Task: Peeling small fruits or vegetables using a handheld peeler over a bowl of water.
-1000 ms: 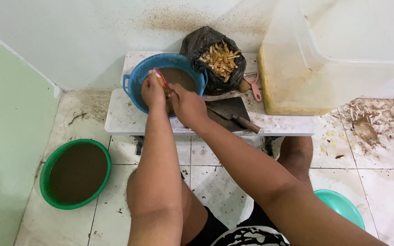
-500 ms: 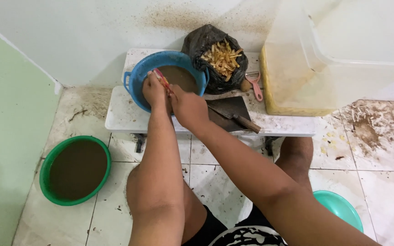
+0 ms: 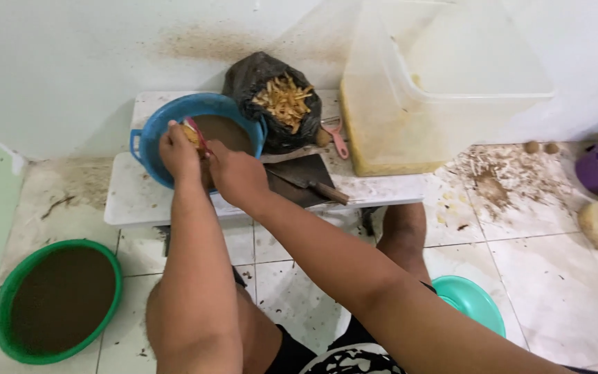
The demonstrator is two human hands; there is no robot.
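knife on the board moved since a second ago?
No. The knife lies where it did, on the dark board between the blue basin and the pink peeler.

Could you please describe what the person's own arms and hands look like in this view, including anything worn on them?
Both arms are bare from the bottom edge of the picture up to the fingers: no sleeves, gloves, watch or bracelets show. The left hand and right hand show no rings that I can make out. The forearms are broad and smooth, without visible markings. Only a black-and-white patterned garment shows at the bottom edge.
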